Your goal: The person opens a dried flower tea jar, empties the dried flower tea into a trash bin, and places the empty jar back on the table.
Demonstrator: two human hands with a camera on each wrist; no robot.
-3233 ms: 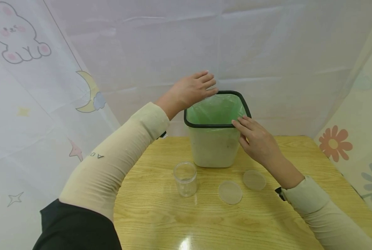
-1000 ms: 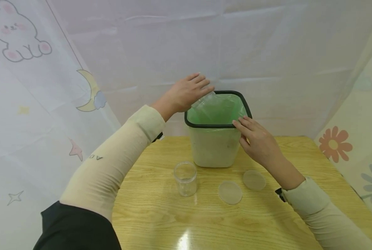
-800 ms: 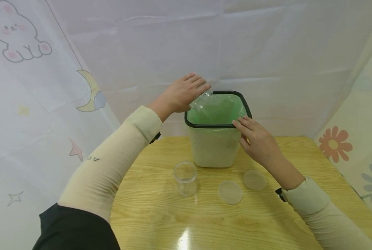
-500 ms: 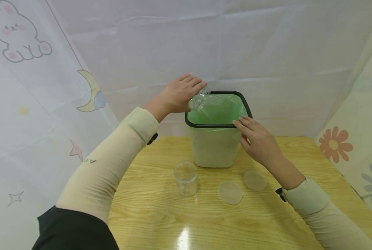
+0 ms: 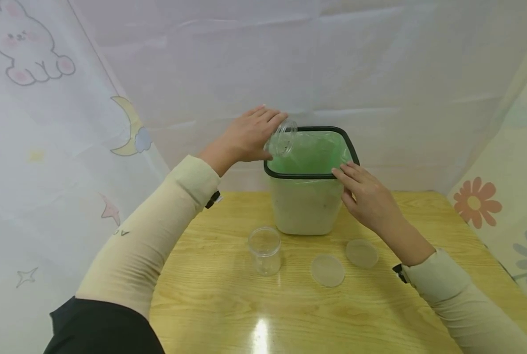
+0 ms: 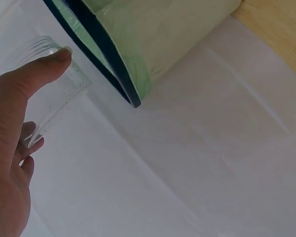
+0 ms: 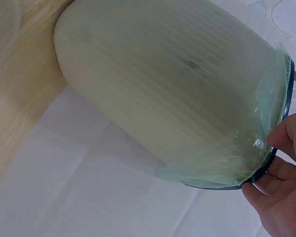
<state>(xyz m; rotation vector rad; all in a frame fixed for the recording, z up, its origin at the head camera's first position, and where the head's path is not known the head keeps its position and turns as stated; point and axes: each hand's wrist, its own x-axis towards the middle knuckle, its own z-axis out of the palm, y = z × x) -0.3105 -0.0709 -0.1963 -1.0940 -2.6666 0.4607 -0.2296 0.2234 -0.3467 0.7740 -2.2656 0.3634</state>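
Observation:
My left hand (image 5: 245,136) grips a clear plastic jar (image 5: 283,139), which is tipped on its side above the left part of the trash can's opening. Small dark specks dot the wall of this jar in the left wrist view, where the thumb lies along it. Below stands a pale trash can (image 5: 305,209) with a black rim (image 5: 309,176) and a green bag liner (image 5: 318,152). With thumb and fingers, my right hand (image 7: 286,177) pinches the rim at the near right corner, over the folded edge of the liner.
A second clear jar (image 5: 265,253) stands upright and lidless in front of the trash can. Two translucent round lids (image 5: 328,270) lie to its right on the wooden table (image 5: 228,305). A white printed cloth (image 5: 228,64) hangs close behind the can.
My left hand has drawn back leftward from over the trash can and rolled, bringing the tilted jar into view. My right hand stays at the rim; the second jar and lids stay put.

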